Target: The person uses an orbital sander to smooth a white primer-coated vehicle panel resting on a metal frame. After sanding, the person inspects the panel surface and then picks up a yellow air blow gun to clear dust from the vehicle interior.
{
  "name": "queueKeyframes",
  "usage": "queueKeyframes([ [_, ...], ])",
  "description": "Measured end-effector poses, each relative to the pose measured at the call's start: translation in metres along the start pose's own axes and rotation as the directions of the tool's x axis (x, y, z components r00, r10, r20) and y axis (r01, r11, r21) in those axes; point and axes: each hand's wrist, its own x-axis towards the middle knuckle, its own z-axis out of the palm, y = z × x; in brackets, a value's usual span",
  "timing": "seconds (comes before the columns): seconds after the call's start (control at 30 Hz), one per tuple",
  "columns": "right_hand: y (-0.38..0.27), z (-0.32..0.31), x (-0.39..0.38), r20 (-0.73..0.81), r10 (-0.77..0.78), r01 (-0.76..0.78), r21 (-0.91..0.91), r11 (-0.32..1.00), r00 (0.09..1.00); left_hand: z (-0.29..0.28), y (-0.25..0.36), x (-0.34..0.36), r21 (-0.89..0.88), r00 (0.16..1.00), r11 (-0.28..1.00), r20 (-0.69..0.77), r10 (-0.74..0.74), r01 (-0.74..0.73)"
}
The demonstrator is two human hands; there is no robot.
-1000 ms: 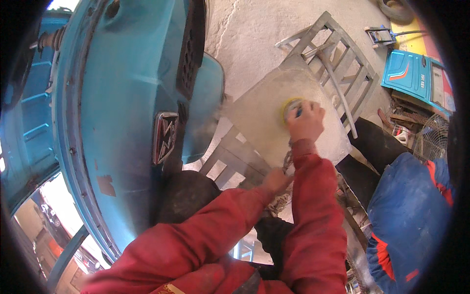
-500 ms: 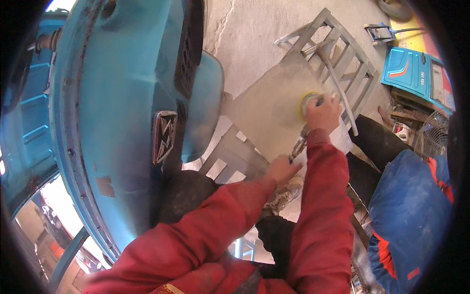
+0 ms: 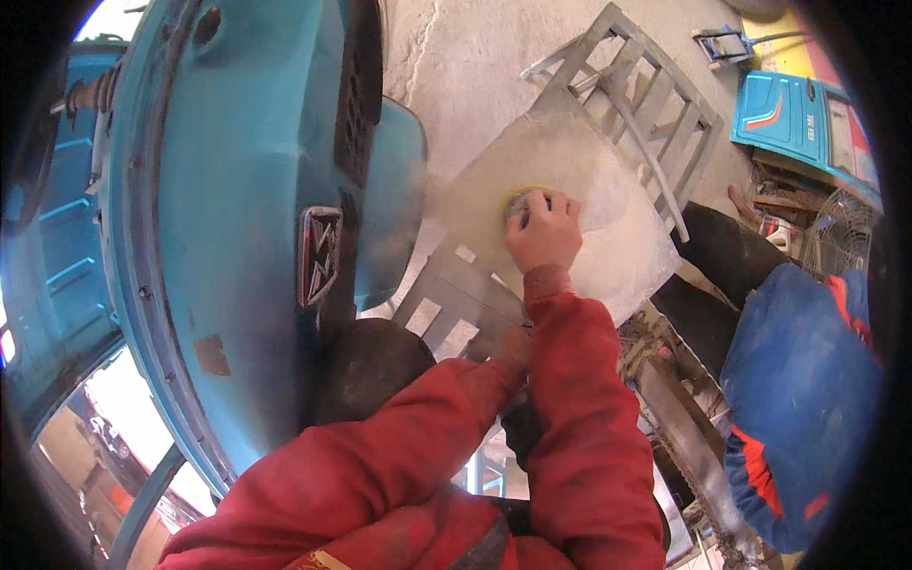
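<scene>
My right hand [image 3: 546, 237] is closed over the top of a round power sander [image 3: 521, 201] with a yellow-edged pad. The sander lies flat on a pale, dusty panel [image 3: 617, 228], left of its middle. My left hand [image 3: 514, 350] is close behind my right wrist, partly covered by the red right sleeve. Its fingers are smeared and hidden, so what it holds does not show. Grey slatted frames support the panel, one at the far right [image 3: 655, 114] and one at the near left [image 3: 454, 296].
A large blue vehicle cab part [image 3: 237, 190] fills the left side. Another person in blue clothing [image 3: 798, 399] is close on the right. A blue vehicle door [image 3: 784, 119], a wire fan guard [image 3: 841, 233] and a small jack [image 3: 722, 46] lie at the far right.
My right hand and the sander have moved left across the panel. My left hand has drawn back toward me, and the metal fitting it gripped is out of sight behind my right arm.
</scene>
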Motion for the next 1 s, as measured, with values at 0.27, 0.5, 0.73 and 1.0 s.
queueKeyframes([
  [0.27, 0.041, -0.012, -0.042, -0.007, 0.257, -0.256, -0.117, 0.960, 0.966, -0.037, 0.025, -0.054, 0.111, 0.975, 0.988, 0.181, -0.130, 0.111],
  [0.5, 0.057, -0.026, -0.057, -0.062, 0.444, -0.447, -0.210, 0.870, 0.894, -0.057, 0.050, -0.072, 0.234, 0.959, 0.965, 0.228, -0.169, 0.114],
  [0.73, -0.001, 0.003, -0.059, -0.038, 0.116, -0.116, -0.018, 0.993, 0.993, -0.051, -0.006, -0.060, 0.198, 0.977, 0.974, 0.156, -0.143, 0.111],
  [1.0, 0.054, -0.027, -0.083, -0.137, 0.419, -0.438, -0.184, 0.880, 0.898, -0.062, 0.044, -0.099, 0.289, 0.963, 0.940, 0.143, -0.227, 0.179],
])
